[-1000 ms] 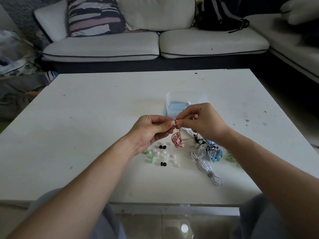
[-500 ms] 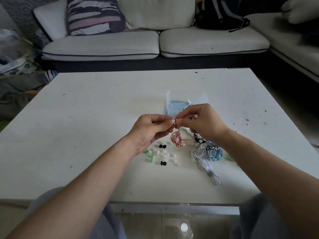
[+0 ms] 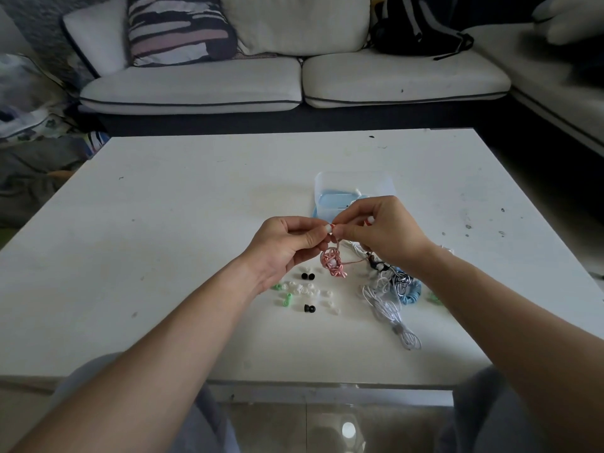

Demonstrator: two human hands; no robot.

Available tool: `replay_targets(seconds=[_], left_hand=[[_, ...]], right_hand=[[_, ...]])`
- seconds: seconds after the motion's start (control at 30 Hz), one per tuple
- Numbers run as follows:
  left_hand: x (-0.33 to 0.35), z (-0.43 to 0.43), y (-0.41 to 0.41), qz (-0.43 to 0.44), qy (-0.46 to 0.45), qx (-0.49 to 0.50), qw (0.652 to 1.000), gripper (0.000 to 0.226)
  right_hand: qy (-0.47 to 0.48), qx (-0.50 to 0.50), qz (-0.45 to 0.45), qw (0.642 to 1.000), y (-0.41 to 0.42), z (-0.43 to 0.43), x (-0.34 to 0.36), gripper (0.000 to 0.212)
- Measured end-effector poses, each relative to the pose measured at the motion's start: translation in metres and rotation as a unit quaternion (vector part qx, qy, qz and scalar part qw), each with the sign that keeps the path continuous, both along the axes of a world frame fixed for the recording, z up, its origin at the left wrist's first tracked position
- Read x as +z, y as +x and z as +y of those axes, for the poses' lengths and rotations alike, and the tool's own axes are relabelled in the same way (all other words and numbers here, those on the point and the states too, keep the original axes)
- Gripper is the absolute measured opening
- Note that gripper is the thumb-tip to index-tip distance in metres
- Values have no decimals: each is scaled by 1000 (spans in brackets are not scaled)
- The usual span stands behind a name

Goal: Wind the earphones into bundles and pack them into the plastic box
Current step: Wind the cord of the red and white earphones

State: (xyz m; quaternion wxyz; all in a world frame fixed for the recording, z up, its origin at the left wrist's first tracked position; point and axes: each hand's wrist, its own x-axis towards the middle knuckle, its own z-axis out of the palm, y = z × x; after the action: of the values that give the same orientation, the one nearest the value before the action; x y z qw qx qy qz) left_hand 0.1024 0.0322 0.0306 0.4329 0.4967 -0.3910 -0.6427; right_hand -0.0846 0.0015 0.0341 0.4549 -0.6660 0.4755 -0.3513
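Above the white table (image 3: 196,223), my left hand (image 3: 287,243) and my right hand (image 3: 382,230) meet fingertip to fingertip, both pinching the top end of a pink earphone cable (image 3: 333,264). Its tangled bundle hangs just below the fingers. A white earbud tip shows between the fingertips. Behind my right hand stands the clear plastic box (image 3: 353,188) with something blue inside. A heap of white, black-striped and blue earphones (image 3: 392,289) lies under my right wrist, partly hidden by it.
Loose ear tips (image 3: 307,292) in white, green and black are scattered on the table below my left hand. A white cable loop (image 3: 405,335) trails toward the near edge. A sofa with cushions and a black backpack (image 3: 418,27) stands beyond the table.
Both hands have stayed together on the pink cable with almost no shift; the hanging pink bundle sits a little higher and closer to the fingers.
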Motion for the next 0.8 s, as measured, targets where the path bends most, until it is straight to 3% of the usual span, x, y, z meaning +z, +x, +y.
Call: replay_targets(seconds=[0.3,0.5,0.8], left_hand=[[1,0,1,-4,-7,-42,999,26],[0,-1,2,-22,-12,-26,999,15],[1,1,-1,-11,-21,-4,1000,8]], right_hand=[[38,47,-32,998,-8,0,7,5],[3,31,-6,999,-5,1,6,10],[40,24,-59,997,-2,3,2,5]])
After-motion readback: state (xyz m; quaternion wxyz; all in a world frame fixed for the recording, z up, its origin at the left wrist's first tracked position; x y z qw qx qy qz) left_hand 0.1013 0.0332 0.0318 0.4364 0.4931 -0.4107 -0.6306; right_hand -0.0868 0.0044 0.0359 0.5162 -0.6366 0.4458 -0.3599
